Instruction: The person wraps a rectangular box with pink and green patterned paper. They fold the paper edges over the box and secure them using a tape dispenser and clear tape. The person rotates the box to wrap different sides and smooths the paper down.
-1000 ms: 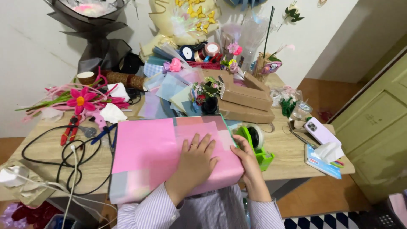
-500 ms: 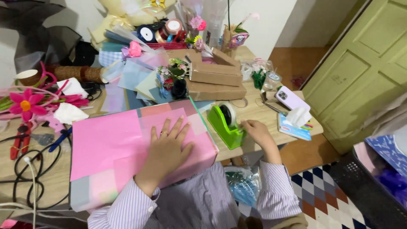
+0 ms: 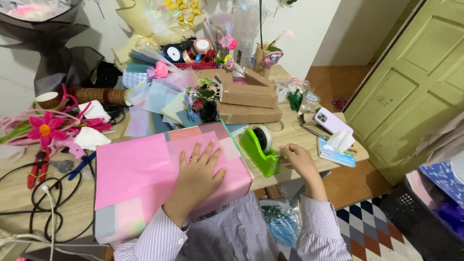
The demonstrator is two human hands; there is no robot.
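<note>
Head view: left hand [image 3: 197,173] flat, fingers spread, on pink box [image 3: 145,174]; right hand [image 3: 298,160] pinches at green tape dispenser [image 3: 261,147]

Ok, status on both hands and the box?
Left hand flat on pink paper-wrapped box. Right hand at green tape dispenser, grip unclear. Nothing in the way.
</note>
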